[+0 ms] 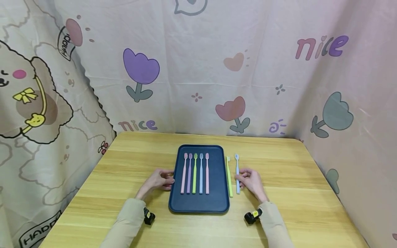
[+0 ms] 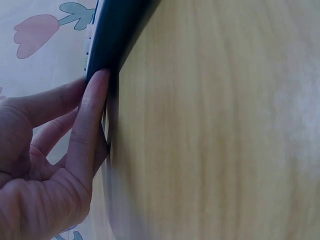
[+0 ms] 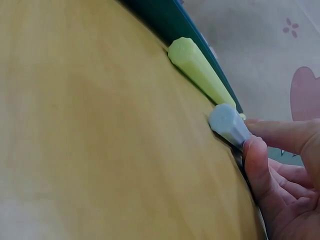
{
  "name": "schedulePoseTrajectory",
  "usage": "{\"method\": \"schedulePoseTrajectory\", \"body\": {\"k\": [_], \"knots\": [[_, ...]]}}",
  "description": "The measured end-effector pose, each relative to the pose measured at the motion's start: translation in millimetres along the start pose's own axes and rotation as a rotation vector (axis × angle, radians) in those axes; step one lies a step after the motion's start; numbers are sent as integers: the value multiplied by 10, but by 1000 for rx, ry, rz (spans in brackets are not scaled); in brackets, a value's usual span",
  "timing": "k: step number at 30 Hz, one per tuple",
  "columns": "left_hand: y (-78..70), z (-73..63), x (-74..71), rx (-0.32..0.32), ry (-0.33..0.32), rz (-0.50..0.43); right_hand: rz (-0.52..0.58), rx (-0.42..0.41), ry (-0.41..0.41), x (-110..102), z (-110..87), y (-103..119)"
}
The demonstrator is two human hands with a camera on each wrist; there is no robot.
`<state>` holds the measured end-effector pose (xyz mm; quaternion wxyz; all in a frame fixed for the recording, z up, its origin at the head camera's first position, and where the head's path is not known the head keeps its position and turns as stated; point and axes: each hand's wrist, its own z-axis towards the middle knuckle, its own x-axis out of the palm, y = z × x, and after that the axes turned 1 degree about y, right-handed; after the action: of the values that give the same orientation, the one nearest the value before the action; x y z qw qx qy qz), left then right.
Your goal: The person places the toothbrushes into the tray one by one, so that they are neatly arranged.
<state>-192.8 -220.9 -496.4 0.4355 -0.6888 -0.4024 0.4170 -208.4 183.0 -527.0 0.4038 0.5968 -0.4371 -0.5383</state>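
A dark blue tray (image 1: 218, 203) lies on the table, with several toothbrushes in a row on it: pink (image 1: 184, 175), purple (image 1: 189, 177), green (image 1: 194, 175), blue (image 1: 201, 175) and another pink (image 1: 207, 177). My left hand (image 1: 162, 179) holds the tray's left rim between thumb and fingers; the left wrist view shows the thumb (image 2: 90, 115) against the tray's side. Beside the tray's right edge, a green toothbrush (image 1: 229, 179) rests on the table. My right hand (image 1: 250, 181) pinches a blue toothbrush (image 3: 227, 122) between thumb and index finger, just right of the green one.
The wooden table (image 1: 297, 172) extends around the tray on all sides. A printed curtain (image 1: 192, 62) hangs behind it, and more curtain falls along the left and right sides. Small black wrist cameras sit at both sleeves.
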Motion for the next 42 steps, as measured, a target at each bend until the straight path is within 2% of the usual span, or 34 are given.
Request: {"method": "schedulePoseTrajectory", "body": {"k": [12, 21, 42], "knots": [[8, 23, -13, -19, -5, 8, -107, 32, -21, 42, 41, 62], [10, 13, -10, -14, -3, -1, -155, 14, -59, 81, 68, 42], [-20, -11, 6, 1, 6, 4, -65, 0, -22, 33, 22, 18]]}}
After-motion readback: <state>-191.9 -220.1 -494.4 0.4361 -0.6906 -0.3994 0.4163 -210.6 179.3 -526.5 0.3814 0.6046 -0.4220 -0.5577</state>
